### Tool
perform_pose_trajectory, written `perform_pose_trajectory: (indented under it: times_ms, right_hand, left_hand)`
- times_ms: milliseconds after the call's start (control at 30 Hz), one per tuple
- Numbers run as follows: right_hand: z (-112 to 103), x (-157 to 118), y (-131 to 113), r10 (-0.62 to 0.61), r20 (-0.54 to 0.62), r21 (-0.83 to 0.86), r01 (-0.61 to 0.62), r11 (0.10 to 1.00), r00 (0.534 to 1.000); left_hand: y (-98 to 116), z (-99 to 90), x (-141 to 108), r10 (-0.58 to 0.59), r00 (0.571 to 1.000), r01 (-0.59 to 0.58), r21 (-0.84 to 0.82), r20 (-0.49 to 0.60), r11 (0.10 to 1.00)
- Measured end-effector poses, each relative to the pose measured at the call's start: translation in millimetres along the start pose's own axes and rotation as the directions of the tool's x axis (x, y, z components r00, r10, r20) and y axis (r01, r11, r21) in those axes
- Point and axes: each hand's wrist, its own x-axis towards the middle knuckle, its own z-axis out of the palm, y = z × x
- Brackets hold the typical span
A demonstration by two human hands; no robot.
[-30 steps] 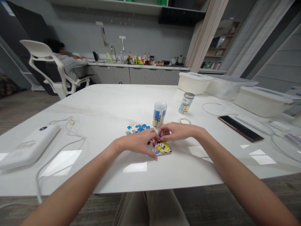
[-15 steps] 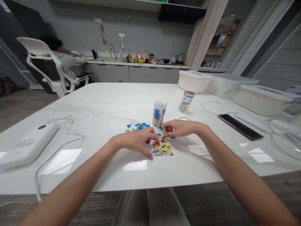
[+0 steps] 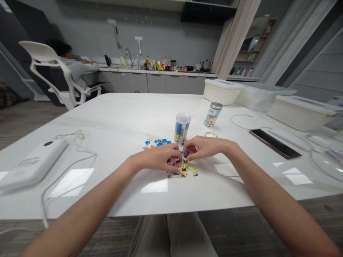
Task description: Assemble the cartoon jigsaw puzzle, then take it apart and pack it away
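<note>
as left hand (image 3: 158, 159) nears right hand (image 3: 205, 147) over jigsaw pieces (image 3: 185, 170) (colourful)

And here we are in an office with a kitchenette built right in! Along the far wall runs a counter (image 3: 174, 70) over grey cabinets (image 3: 174, 85), complete with a sink tap (image 3: 129, 57) and a crowd of bottles and condiments (image 3: 155, 65). On the left, a person (image 3: 77, 69) leans toward it from a white office chair (image 3: 34, 48). In the middle, a big white desk (image 3: 107, 107), lidded plastic storage boxes (image 3: 300, 113) lined up on the right, and carpet (image 3: 32, 121) underfoot!
</note>
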Motion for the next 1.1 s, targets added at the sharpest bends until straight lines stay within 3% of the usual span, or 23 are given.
perform_pose_trajectory:
  times_ms: [200,400,533,633,733,867,967,1100]
  right_hand:
    - [5,4,-4,-0.022,0.036,0.047,0.02,0.999,0.999]
    - [10,8,-1,-0.067,0.014,0.04,0.067,0.997,0.998]
    - [9,9,-1,-0.077,-0.055,0.044,0.079,0.996,0.996]
    - [5,7,-3,-0.056,-0.083,0.131,0.066,0.989,0.995]
    - [4,6,-3,-0.002,-0.101,0.213,0.023,0.977,0.995]
    - [9,12,-3,0.037,-0.124,0.174,-0.015,0.985,0.992]
    - [16,19,-4,0.058,-0.203,0.108,-0.036,0.994,0.977]
    - [16,20,-4,0.078,-0.264,0.112,-0.05,0.992,0.961]
  left_hand:
    - [2,3.6,3,0.012,1.0,-0.011,0.054,-0.019,0.998]
    - [2,9.8,8,-0.012,0.989,0.007,-0.034,-0.147,0.999]
    - [-1,13.6,13,-0.129,0.957,0.089,-0.161,-0.261,0.983]
    - [-4,14.4,15,-0.241,0.946,0.151,-0.363,-0.217,0.92]
    - [-5,14.6,16,-0.273,0.942,0.155,-0.471,-0.194,0.868]
    - [-3,13.2,15,-0.322,0.917,0.203,-0.418,-0.237,0.886]
    - [-3,11.4,13,-0.389,0.887,0.28,-0.381,-0.249,0.881]
    - [-8,10.4,12,-0.432,0.823,0.378,-0.212,-0.368,0.901]
